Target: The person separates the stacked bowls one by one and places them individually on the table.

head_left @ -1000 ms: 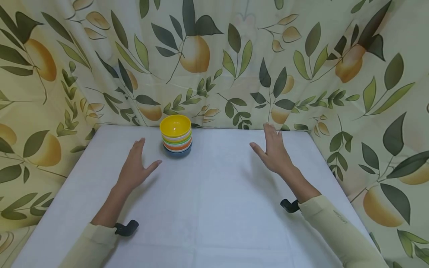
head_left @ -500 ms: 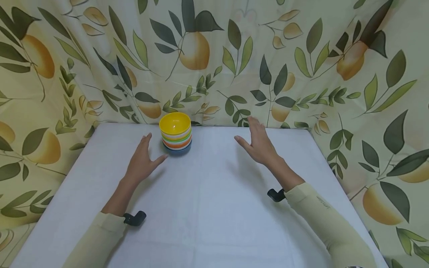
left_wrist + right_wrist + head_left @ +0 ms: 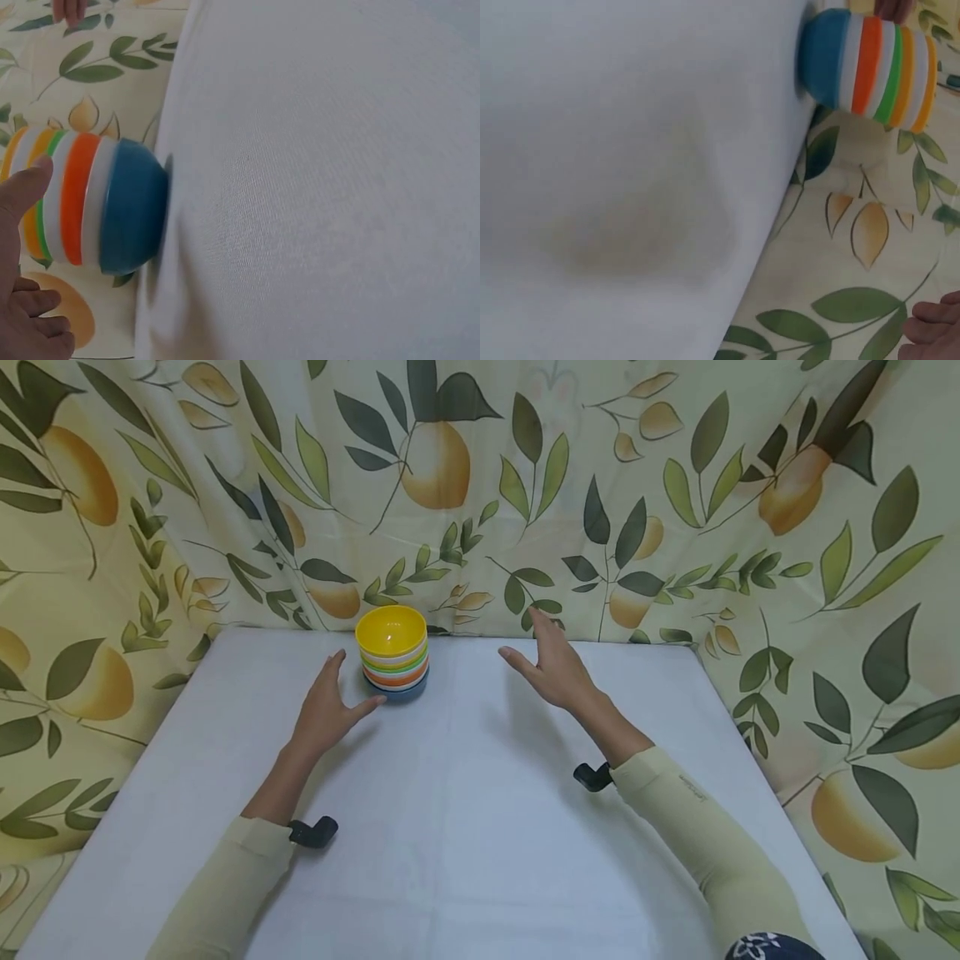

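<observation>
Stacked bowls (image 3: pixel 393 653) on the table (image 3: pixel 450 827) — left hand (image 3: pixel 324 714) near, right hand (image 3: pixel 555 668) farther off — both spread

Bench (image 3: pixel 517 877): a white cloth (image 3: pixel 420 827) is covering the top, lying mostly flat and showing faint creases. In the head view the bench is narrowing toward its far edge. One stack of nested bowls (image 3: pixel 395 652) is standing upright near that edge, left of the middle. The blue bowl (image 3: pixel 135 208) is forming the base and is touching the cloth directly. Above it, colours are running, bottom to top: white, orange, white, green, yellow, white, yellow. Soft shadows are falling on the cloth, left and right.
</observation>
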Demonstrator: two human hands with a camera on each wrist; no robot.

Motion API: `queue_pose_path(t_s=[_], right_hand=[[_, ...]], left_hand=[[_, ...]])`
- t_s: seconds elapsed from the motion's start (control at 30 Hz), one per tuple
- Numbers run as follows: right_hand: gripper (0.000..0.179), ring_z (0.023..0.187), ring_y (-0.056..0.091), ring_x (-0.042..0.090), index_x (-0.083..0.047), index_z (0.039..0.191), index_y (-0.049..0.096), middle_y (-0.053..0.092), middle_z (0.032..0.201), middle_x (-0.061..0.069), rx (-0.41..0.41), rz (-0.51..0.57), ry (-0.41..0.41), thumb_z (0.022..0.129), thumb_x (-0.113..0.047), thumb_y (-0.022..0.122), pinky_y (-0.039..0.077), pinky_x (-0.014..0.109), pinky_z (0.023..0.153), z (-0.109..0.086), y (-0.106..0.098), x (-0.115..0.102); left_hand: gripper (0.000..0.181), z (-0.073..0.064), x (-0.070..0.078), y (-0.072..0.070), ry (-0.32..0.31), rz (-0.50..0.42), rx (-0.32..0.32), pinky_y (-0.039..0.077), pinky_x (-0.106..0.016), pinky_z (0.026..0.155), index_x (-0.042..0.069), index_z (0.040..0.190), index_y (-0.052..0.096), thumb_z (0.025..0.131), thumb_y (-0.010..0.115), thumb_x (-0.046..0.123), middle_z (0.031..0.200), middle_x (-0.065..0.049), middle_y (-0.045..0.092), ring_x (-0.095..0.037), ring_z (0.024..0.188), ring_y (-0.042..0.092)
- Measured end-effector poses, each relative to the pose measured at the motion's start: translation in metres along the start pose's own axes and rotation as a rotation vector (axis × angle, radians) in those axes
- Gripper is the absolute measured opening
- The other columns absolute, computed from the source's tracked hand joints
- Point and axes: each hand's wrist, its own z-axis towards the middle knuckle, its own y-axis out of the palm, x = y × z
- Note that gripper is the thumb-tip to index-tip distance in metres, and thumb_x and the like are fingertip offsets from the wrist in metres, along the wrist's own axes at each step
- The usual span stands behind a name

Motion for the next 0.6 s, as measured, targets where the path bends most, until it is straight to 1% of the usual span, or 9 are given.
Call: queue_pose_path(t_s=[0.17,0.27,0.47,0.6], right_hand=[[0.096,0.158,0.02,0.036,-0.001,0.167,0.018,0.022,0.171,0.02,-0.009,0.031,0.004,0.102,-0.063,0.055,0.022,0.058,0.126,0.01,0.004,-0.009],[0.096,0.158,0.02,0.035,0.0,0.166,0.019,0.022,0.172,0.02,-0.02,0.053,0.0,0.102,-0.063,0.054,0.022,0.056,0.127,0.015,0.008,-0.013],[0.096,0.158,0.021,0.034,-0.001,0.167,0.019,0.022,0.172,0.018,-0.053,0.079,0.001,0.103,-0.064,0.052,0.023,0.055,0.127,0.022,0.018,-0.022],[0.095,0.158,0.022,0.033,-0.002,0.167,0.02,0.022,0.172,0.016,-0.069,0.091,0.003,0.103,-0.062,0.055,0.023,0.053,0.127,0.029,0.024,-0.03]], left_hand=[[0.11,0.009,-0.004,0.0,-0.017,-0.045,-0.013,0.026,-0.061,0.124,0.001,0.167,0.018,0.09,0.085,0.043,0.171,-0.023,0.022,-0.043,0.156,0.022],[0.113,0.013,-0.008,0.001,-0.035,-0.067,-0.032,0.026,-0.062,0.123,0.003,0.167,0.016,0.089,0.086,0.044,0.171,-0.022,0.022,-0.043,0.156,0.023],[0.118,0.016,-0.015,0.007,-0.077,-0.091,-0.1,0.024,-0.063,0.124,0.006,0.169,0.013,0.086,0.088,0.045,0.172,-0.02,0.019,-0.042,0.157,0.02],[0.116,0.016,-0.018,0.009,-0.084,-0.114,-0.118,0.022,-0.063,0.124,0.006,0.169,0.014,0.087,0.088,0.043,0.172,-0.02,0.02,-0.042,0.157,0.019]])
